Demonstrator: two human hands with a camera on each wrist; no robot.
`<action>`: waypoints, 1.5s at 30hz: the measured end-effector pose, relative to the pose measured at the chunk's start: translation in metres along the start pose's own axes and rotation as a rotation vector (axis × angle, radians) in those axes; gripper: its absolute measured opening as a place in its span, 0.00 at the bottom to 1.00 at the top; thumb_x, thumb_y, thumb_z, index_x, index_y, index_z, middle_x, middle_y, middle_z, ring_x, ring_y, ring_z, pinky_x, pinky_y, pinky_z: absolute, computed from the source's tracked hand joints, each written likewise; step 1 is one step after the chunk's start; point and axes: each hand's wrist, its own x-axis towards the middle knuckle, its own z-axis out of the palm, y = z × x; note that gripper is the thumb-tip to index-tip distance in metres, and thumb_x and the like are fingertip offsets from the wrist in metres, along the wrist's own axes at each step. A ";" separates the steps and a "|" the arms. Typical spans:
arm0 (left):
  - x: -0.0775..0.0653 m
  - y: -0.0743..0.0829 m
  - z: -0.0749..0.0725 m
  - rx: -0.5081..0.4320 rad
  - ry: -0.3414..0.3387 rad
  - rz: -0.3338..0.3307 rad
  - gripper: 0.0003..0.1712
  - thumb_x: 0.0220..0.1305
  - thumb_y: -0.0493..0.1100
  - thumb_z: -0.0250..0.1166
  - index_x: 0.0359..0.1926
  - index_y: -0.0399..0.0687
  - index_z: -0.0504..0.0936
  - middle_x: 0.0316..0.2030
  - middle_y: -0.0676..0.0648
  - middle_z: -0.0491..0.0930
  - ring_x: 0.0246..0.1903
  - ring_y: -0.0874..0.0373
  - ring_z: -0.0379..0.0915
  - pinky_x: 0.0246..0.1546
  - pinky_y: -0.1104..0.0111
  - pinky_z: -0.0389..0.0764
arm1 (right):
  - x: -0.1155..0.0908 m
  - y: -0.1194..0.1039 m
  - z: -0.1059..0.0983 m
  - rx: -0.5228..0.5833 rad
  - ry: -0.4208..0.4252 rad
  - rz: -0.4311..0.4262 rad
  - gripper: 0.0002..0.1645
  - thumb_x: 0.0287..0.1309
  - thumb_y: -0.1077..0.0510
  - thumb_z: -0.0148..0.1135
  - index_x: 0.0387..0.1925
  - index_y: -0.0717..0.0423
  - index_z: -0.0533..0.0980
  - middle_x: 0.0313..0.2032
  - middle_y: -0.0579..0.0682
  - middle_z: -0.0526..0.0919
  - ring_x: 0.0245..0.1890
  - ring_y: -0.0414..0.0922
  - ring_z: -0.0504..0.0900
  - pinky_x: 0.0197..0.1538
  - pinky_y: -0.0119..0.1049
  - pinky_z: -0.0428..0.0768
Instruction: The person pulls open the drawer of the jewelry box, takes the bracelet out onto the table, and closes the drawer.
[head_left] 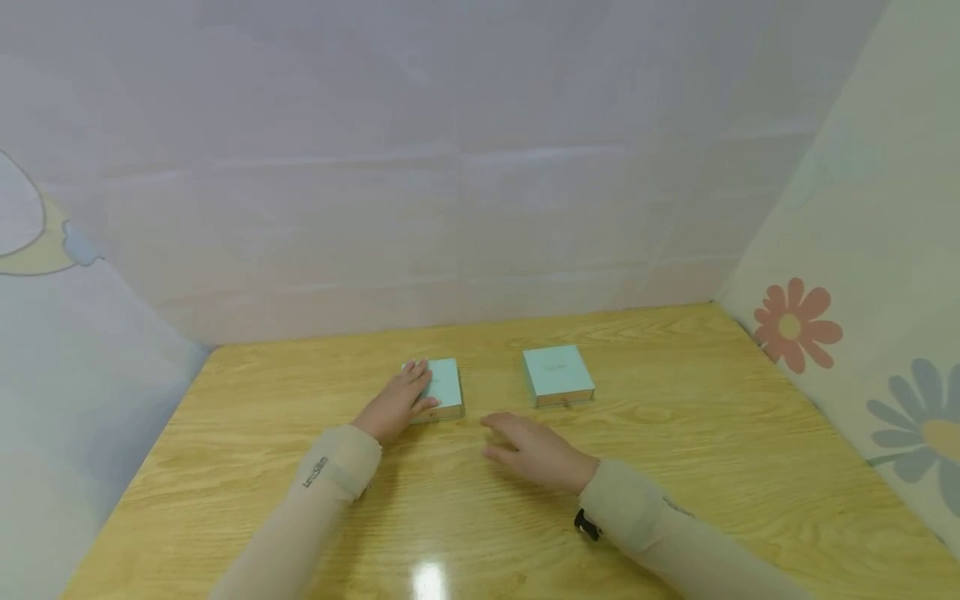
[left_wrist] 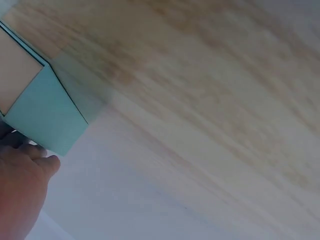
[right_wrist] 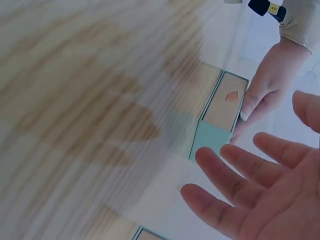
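Note:
Two flat, square mint-green boxes with peach front sides lie on the wooden table. Across the top of the left box (head_left: 447,385) rests my left hand (head_left: 400,402), its fingers stretched out and its thumb near the front edge. In the left wrist view, part of this hand (left_wrist: 22,180) shows against the green side of the box (left_wrist: 52,112). My right hand (head_left: 542,452), palm turned inward and fingers spread, holds nothing in front of the gap between the boxes. The right box (head_left: 558,371) sits beyond it, untouched. A small orange tab (right_wrist: 232,96) marks the left box's front.
The wood-grain table (head_left: 660,467) runs back to a pale cloth wall (head_left: 450,208). On the right stands a side panel printed with flowers (head_left: 789,327); another printed panel (head_left: 45,400) borders the left. A black watch-like device (head_left: 587,525) is strapped under the right sleeve.

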 end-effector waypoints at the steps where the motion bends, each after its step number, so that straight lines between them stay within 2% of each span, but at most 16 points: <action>1: 0.001 0.000 0.000 0.012 0.003 0.009 0.36 0.74 0.48 0.53 0.69 0.22 0.57 0.72 0.28 0.47 0.71 0.34 0.38 0.68 0.43 0.49 | 0.002 -0.001 0.001 0.018 0.005 0.017 0.30 0.72 0.52 0.53 0.65 0.69 0.66 0.64 0.63 0.70 0.62 0.58 0.71 0.61 0.53 0.71; 5: 0.004 0.001 -0.002 -0.006 -0.009 0.015 0.36 0.74 0.47 0.53 0.68 0.21 0.56 0.72 0.29 0.45 0.72 0.34 0.35 0.69 0.44 0.46 | 0.010 -0.006 0.004 0.057 0.013 0.052 0.28 0.73 0.52 0.52 0.64 0.69 0.68 0.61 0.63 0.73 0.56 0.58 0.77 0.56 0.52 0.77; 12: 0.006 0.004 -0.004 -0.056 -0.068 -0.006 0.35 0.76 0.45 0.50 0.70 0.22 0.52 0.73 0.29 0.42 0.72 0.34 0.33 0.69 0.42 0.41 | 0.023 -0.012 0.010 0.139 0.032 0.073 0.25 0.73 0.55 0.52 0.61 0.71 0.70 0.56 0.64 0.78 0.49 0.56 0.81 0.50 0.51 0.80; 24: 0.007 0.008 -0.005 -0.059 -0.112 -0.072 0.36 0.77 0.48 0.49 0.72 0.26 0.51 0.74 0.32 0.41 0.73 0.38 0.32 0.70 0.46 0.39 | 0.044 -0.016 0.023 0.241 0.108 0.119 0.18 0.72 0.60 0.52 0.51 0.73 0.77 0.48 0.63 0.82 0.48 0.56 0.80 0.50 0.50 0.80; 29: 0.008 0.006 -0.004 -0.024 -0.116 -0.068 0.36 0.77 0.48 0.48 0.72 0.26 0.51 0.74 0.32 0.41 0.73 0.39 0.32 0.71 0.47 0.41 | 0.052 -0.016 0.027 0.282 0.120 0.152 0.18 0.71 0.59 0.52 0.48 0.72 0.79 0.44 0.61 0.83 0.45 0.53 0.81 0.49 0.49 0.80; 32: 0.010 0.005 -0.005 -0.012 -0.114 -0.065 0.36 0.77 0.49 0.48 0.72 0.27 0.51 0.74 0.33 0.42 0.73 0.40 0.33 0.71 0.48 0.41 | 0.056 -0.019 0.028 0.364 0.107 0.208 0.18 0.71 0.58 0.52 0.43 0.72 0.80 0.35 0.59 0.83 0.34 0.50 0.83 0.39 0.43 0.83; 36: 0.012 0.004 -0.005 -0.030 -0.126 -0.076 0.36 0.77 0.49 0.48 0.73 0.28 0.50 0.74 0.35 0.41 0.74 0.42 0.31 0.71 0.49 0.40 | 0.059 -0.023 0.030 0.532 0.081 0.311 0.20 0.73 0.58 0.50 0.39 0.73 0.79 0.27 0.59 0.80 0.20 0.45 0.81 0.24 0.37 0.82; 41: 0.011 0.003 -0.004 -0.048 -0.115 -0.073 0.35 0.78 0.48 0.47 0.72 0.27 0.50 0.74 0.34 0.41 0.74 0.41 0.32 0.71 0.48 0.39 | 0.063 -0.025 0.036 0.665 0.086 0.383 0.21 0.73 0.56 0.49 0.44 0.75 0.77 0.29 0.59 0.82 0.18 0.43 0.81 0.20 0.34 0.81; 45: 0.009 0.002 -0.003 -0.047 -0.113 -0.069 0.35 0.78 0.48 0.47 0.72 0.27 0.51 0.74 0.33 0.41 0.73 0.41 0.32 0.71 0.48 0.39 | 0.065 -0.023 0.041 0.735 0.083 0.411 0.22 0.73 0.56 0.49 0.42 0.75 0.76 0.28 0.59 0.82 0.17 0.41 0.81 0.18 0.31 0.79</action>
